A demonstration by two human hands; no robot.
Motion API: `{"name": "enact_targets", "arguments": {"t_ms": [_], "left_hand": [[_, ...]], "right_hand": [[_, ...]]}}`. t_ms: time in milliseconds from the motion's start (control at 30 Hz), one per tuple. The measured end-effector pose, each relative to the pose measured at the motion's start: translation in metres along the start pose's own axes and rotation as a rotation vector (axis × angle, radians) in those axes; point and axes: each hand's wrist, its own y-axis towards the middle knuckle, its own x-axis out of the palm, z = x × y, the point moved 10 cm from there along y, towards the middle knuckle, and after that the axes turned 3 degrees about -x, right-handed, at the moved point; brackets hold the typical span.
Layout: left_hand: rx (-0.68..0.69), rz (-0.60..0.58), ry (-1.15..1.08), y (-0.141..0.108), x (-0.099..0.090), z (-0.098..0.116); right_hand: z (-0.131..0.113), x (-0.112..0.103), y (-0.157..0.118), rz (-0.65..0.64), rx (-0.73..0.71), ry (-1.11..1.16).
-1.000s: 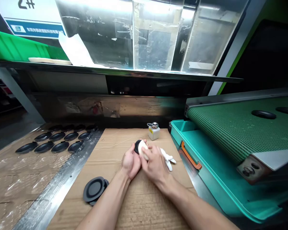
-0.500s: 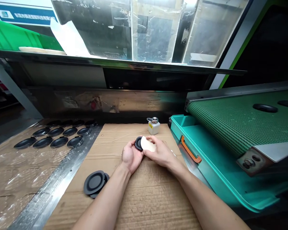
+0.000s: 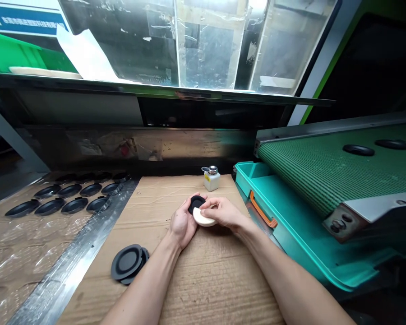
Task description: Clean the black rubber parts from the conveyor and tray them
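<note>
1. My left hand [image 3: 182, 225] is closed around a black round disc [image 3: 196, 204], gripping its edge with the fingers and thumb. The disc sits in the middle of the frame, just above my palm.
2. My right hand [image 3: 224, 213] is curved over a round white pad [image 3: 203, 217], gripping it from above with the fingers. The pad touches the lower edge of the disc. I cannot tell what the pad is made of.
3. Both hands are over a cardboard sheet [image 3: 203, 280] that fills the lower middle of the frame.
4. Just beyond my hands, near the far edge of the cardboard, stands a small white bottle [image 3: 211, 183] with a metal top, upright and not touched by either hand.
5. Lower left of my hands, beside my left forearm, a small stack of black discs [image 3: 126, 262] lies on the cardboard.
6. Left of the cardboard, past a metal strip [image 3: 75, 250], rows of black discs [image 3: 74, 205] lie on bubble wrap [image 3: 20, 257].
7. On the right is a teal tray [image 3: 291, 239] with an orange handle [image 3: 262, 210]. Above it, a green mesh belt [image 3: 325, 178] carries two black discs [image 3: 358, 150].
8. At the upper left, a green bin [image 3: 10, 56] sits on a shelf [image 3: 155, 91].
</note>
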Motion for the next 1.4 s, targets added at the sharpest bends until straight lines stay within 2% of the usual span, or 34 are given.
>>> {"name": "enact_targets", "arguments": {"t_ms": [133,200,267,400,467,533,633,700,767,833,900,1000,1100,1167,1267,1333,1400], "left_hand": [[-0.005,0.016,-0.012,0.000,0.000,0.001],[-0.014,0.036,-0.018,0.000,0.000,0.000],[-0.025,0.034,-0.018,0.000,0.000,-0.002],[-0.028,0.026,0.007,0.001,0.001,-0.003],[-0.021,0.028,0.014,0.002,0.001,-0.003],[-0.020,0.016,0.017,0.003,0.002,-0.004],[-0.029,-0.004,0.007,0.004,0.003,-0.005],[-0.016,0.001,-0.013,0.004,0.002,-0.003],[0.009,0.019,-0.023,0.004,-0.001,0.001],[0.031,0.052,-0.021,0.002,-0.004,0.003],[0.041,0.080,-0.021,0.001,-0.006,0.004],[0.046,0.060,-0.013,0.001,0.000,0.002],[0.046,0.019,0.008,0.001,0.005,0.001],[0.054,0.040,0.007,0.001,0.002,0.002],[0.083,0.079,-0.011,-0.001,-0.002,0.005],[0.084,0.059,-0.011,0.000,0.000,0.004],[0.068,0.027,-0.005,0.000,0.003,0.003]], "right_hand": [[-0.022,-0.023,-0.002,0.225,-0.197,-0.225],[-0.026,-0.016,0.000,0.196,-0.256,-0.281],[-0.019,-0.012,0.003,0.149,-0.210,-0.279],[-0.008,-0.019,0.006,0.165,-0.125,-0.197],[-0.009,-0.013,0.007,0.103,-0.141,-0.178],[-0.017,-0.010,0.007,0.122,-0.191,-0.237],[-0.042,-0.009,0.000,0.282,-0.339,-0.471],[-0.052,-0.002,-0.005,0.344,-0.362,-0.706],[-0.049,0.001,-0.007,0.365,-0.266,-0.924],[-0.042,-0.001,-0.012,0.373,-0.149,-1.037],[-0.040,0.002,-0.015,0.340,-0.137,-1.042],[-0.046,0.010,-0.015,0.297,-0.237,-0.999],[-0.049,0.003,-0.011,0.380,-0.208,-1.019],[-0.046,-0.002,-0.010,0.414,-0.156,-1.048],[-0.046,0.006,-0.010,0.368,-0.200,-1.044],[-0.048,0.010,-0.011,0.360,-0.238,-1.016],[-0.047,0.005,-0.011,0.394,-0.202,-0.999]]}}
